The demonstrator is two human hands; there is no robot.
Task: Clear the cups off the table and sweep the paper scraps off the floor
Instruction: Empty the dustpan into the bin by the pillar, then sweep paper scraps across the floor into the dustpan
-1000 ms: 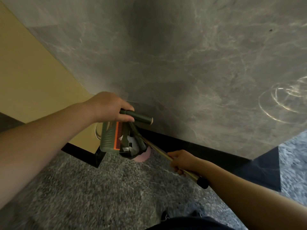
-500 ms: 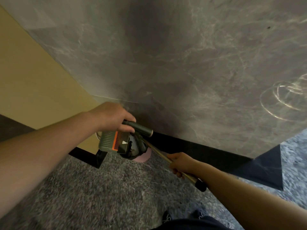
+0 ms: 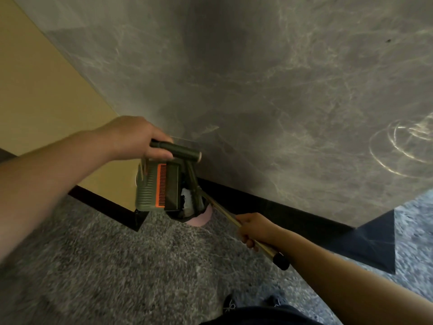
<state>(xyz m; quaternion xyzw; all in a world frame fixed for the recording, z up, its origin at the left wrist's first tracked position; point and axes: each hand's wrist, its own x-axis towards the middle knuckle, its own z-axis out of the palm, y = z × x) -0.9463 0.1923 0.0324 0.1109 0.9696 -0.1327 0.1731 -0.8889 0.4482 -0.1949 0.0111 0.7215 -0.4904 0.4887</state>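
My left hand (image 3: 133, 137) grips the dark green handle of a green dustpan (image 3: 157, 188) with an orange comb strip, held up off the floor near the wall corner. White paper scraps (image 3: 187, 195) show inside the pan's dark opening. My right hand (image 3: 255, 228) is closed around the wooden broom handle (image 3: 262, 242), whose black end cap sticks out behind the hand. The handle runs up-left to the broom head at the dustpan's right side. A pink rounded thing (image 3: 199, 219) shows just below the pan. No cups or table are in view.
A grey marble wall (image 3: 281, 90) with a black skirting (image 3: 281, 212) fills the top and right. A tan wall panel (image 3: 42, 95) is on the left. Grey speckled floor (image 3: 117, 266) lies below, and my dark shoes (image 3: 234, 303) show at the bottom edge.
My left hand lifted the dustpan slightly and turned it, so its ribbed back and orange strip face me more squarely. My right hand and the broom stayed almost in place.
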